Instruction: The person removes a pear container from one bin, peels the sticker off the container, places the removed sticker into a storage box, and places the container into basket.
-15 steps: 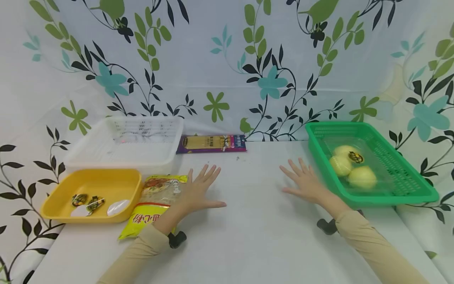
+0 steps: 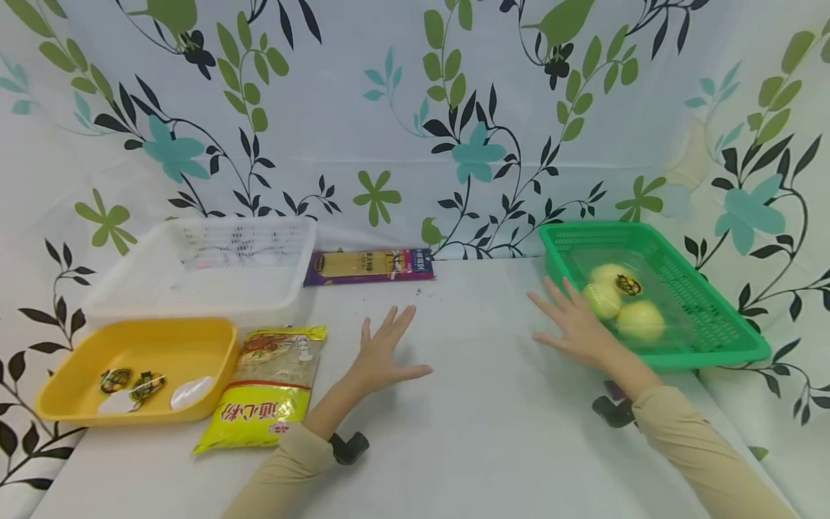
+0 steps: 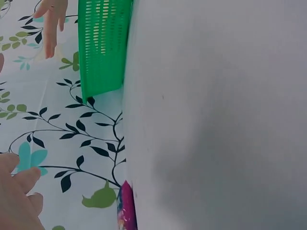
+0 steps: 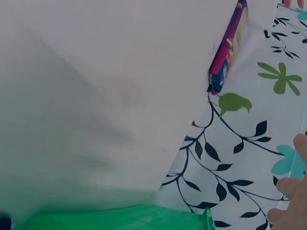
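Note:
Fingers spread and holding nothing, my left hand [image 2: 382, 357] hovers over the white table, to the right of a yellow bag of macaroni [image 2: 262, 389]. My right hand [image 2: 577, 328] is also spread, its fingers overlapping the near left edge of a green basket [image 2: 713, 295] in the head view. Inside that basket lie three round pale yellow fruits [image 2: 640, 321] under see-through wrap with a dark label. In the left wrist view, fingers [image 3: 21, 184] of the left hand show at the lower left. Fingers [image 4: 290, 187] of the right hand appear at the right edge of its wrist view.
A purple pack of noodles [image 2: 369, 266] lies at the table's back, beside a white basket [image 2: 259, 306]. In front of that basket, a yellow tray [image 2: 149, 339] holds small dark-labelled pieces and pale discs. A leaf-patterned curtain [image 2: 363, 108] hangs behind.
Both hands have moved right relative to the table. The left hand has come away from over the macaroni bag, and the right overlaps the green basket's edge. The head view has shifted slightly.

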A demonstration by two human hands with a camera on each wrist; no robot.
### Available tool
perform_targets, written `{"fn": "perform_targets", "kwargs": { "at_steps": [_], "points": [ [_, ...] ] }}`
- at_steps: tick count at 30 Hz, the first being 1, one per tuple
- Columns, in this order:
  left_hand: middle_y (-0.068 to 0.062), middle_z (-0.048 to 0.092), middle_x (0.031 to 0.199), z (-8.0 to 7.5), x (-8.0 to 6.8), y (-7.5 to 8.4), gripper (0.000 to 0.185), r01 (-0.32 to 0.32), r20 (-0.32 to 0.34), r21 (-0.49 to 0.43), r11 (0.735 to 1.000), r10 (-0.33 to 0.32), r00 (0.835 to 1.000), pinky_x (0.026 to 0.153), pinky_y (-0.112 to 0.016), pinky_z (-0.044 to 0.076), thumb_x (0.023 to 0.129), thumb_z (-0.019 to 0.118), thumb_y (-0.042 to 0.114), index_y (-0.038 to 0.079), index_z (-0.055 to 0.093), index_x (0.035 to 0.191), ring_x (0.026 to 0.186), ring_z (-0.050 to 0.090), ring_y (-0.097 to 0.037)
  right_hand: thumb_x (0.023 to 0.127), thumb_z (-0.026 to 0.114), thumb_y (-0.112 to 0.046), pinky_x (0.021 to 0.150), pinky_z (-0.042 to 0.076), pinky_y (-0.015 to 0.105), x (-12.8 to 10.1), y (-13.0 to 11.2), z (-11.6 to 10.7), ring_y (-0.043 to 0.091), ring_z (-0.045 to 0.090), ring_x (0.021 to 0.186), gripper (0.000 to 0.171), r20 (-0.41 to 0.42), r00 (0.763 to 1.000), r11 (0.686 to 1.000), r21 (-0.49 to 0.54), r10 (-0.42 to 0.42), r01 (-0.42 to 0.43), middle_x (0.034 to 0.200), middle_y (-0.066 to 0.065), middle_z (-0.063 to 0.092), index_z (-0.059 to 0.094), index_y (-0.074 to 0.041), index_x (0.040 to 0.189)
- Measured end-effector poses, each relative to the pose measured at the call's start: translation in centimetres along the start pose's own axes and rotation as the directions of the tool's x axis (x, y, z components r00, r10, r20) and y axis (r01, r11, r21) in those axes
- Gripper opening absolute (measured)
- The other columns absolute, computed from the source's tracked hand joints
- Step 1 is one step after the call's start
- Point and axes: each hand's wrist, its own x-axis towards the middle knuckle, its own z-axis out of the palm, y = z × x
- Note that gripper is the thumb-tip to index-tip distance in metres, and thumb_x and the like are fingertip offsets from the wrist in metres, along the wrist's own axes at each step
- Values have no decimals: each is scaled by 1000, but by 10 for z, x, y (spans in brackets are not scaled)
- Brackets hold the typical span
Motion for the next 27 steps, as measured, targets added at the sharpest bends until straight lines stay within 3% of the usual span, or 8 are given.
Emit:
{"fn": "perform_targets", "kwargs": {
  "at_steps": [5,10,12,16,19,21,23,27],
  "points": [
    [2,18,146,10,4,14,98,66,-43,-163,984,-74,996,100,-53,-1,66,68,58,26,17,143,133,9,-20,90,48,-43,93,2,64,-8,11,-11,47,-5,126,64,-21,998,996,62,66,-65,143,27,8,23,-17,142],
    [9,22,144,27,12,39,96,106,-53,-391,914,-137,989,97,-52,22,64,72,55,34,20,141,130,19,-17,92,46,-40,90,1,67,-20,23,-21,48,-6,126,63,-80,990,987,122,115,-105,141,30,7,19,-14,143],
    [12,25,142,32,18,51,95,90,-38,-415,905,-116,992,97,-48,25,64,72,54,32,21,141,128,23,-11,92,45,-40,89,2,69,-25,28,-26,49,-5,125,64,-91,986,983,132,140,-127,140,33,7,18,-12,143],
    [10,31,140,41,31,70,93,61,-21,-373,926,-74,997,97,-45,27,66,71,55,28,24,141,126,27,-10,93,42,-40,90,2,67,-35,44,-36,52,-2,124,66,-113,973,974,136,199,-183,136,39,8,16,-2,141],
    [9,39,135,49,40,79,88,33,-33,-353,935,-48,998,96,-44,30,67,70,54,25,29,140,124,32,-10,95,39,-38,93,-4,63,-44,59,-42,53,-4,123,67,-128,960,961,158,249,-228,133,42,6,14,7,138],
    [10,45,130,53,45,84,83,30,-36,-378,925,-47,998,95,-46,30,69,71,51,26,33,138,122,35,-10,96,37,-36,95,-7,60,-49,70,-45,53,-6,122,67,-138,949,950,179,283,-257,132,44,3,12,11,136],
    [12,51,122,57,49,87,77,41,-26,-444,895,-59,998,95,-49,28,70,73,45,28,36,135,121,36,-11,96,36,-36,95,-8,58,-54,79,-47,55,-6,121,68,-139,938,938,194,318,-289,131,45,2,9,13,135],
    [16,59,109,65,53,92,70,94,60,-592,800,-72,996,94,-49,30,71,75,37,30,38,130,115,43,-9,96,34,-37,95,-4,60,-67,91,-52,53,-4,122,73,-109,898,890,230,425,-394,132,44,-1,-2,13,135]
  ]
}}
